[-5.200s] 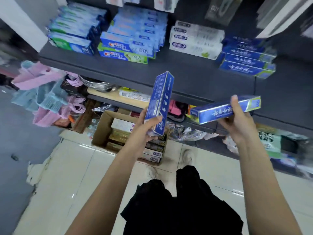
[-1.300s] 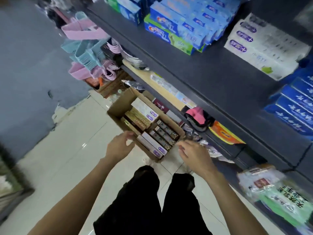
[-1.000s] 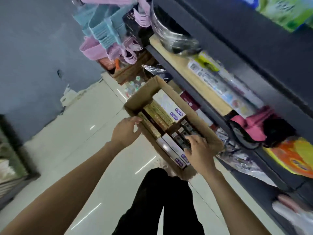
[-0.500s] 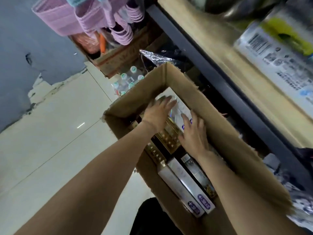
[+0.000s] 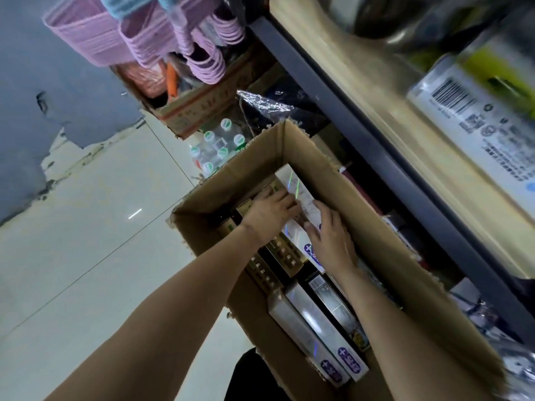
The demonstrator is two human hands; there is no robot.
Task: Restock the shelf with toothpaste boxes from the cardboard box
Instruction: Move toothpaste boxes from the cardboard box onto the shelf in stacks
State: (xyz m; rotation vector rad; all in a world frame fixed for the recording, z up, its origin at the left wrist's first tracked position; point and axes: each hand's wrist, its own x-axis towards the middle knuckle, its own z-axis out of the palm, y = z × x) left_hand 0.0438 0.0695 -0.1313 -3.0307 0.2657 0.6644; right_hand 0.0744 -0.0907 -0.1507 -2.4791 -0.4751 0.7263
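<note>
Two bare forearms reach down into an open cardboard box [image 5: 289, 146] standing on a pale tiled floor [image 5: 86, 227]. Nearest the camera inside the box lie white toothpaste boxes with purple logos [image 5: 324, 337] and a dark box with a barcode [image 5: 333, 299], packed lengthwise side by side. Beyond them, toward the box's left wall, sit gold-coloured boxes [image 5: 283, 253]. The left hand [image 5: 269, 212] rests over the gold boxes with its fingers curled down at the edge of a white toothpaste box [image 5: 292, 183] lying at the far end of the cardboard box; whether that grip has closed on the white box cannot be told. The right hand [image 5: 330, 241] lies flat on the same white box nearer the camera, fingers relaxed and spread, pressing its top face. Along the cardboard box's right side runs a dark metal shelf rail [image 5: 390, 157], and above it a wooden shelf board [image 5: 362, 68] carries a blurred white package with a barcode [image 5: 474, 123]. Past the cardboard box's far corner stand shrink-wrapped bottles with green-marked caps [image 5: 217, 149], then a second carton [image 5: 197, 105], with pink plastic hangers [image 5: 202, 53] hanging over it.
</note>
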